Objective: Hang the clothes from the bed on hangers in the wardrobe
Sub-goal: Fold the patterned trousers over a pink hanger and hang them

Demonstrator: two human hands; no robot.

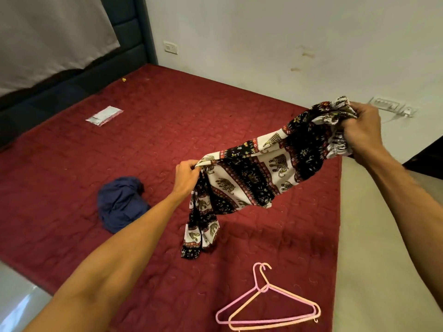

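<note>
A black, white and red garment with an elephant print [259, 173] hangs stretched in the air above the red quilted bed [119, 152]. My left hand [188, 174] pinches its lower left edge, and one end dangles below that hand. My right hand [362, 133] is closed on the bunched upper end, higher and to the right. A crumpled dark blue garment [121, 204] lies on the bed to the left of my left forearm. Two plastic hangers, one pink [242, 305] and one peach [297, 305], lie overlapped near the bed's front right corner.
A small clear packet [104, 115] lies on the far part of the bed. A dark padded headboard [130, 39] with a grey cloth over it stands at the back left. The white wall carries sockets [386, 104] at right. Pale floor runs along the bed's right side.
</note>
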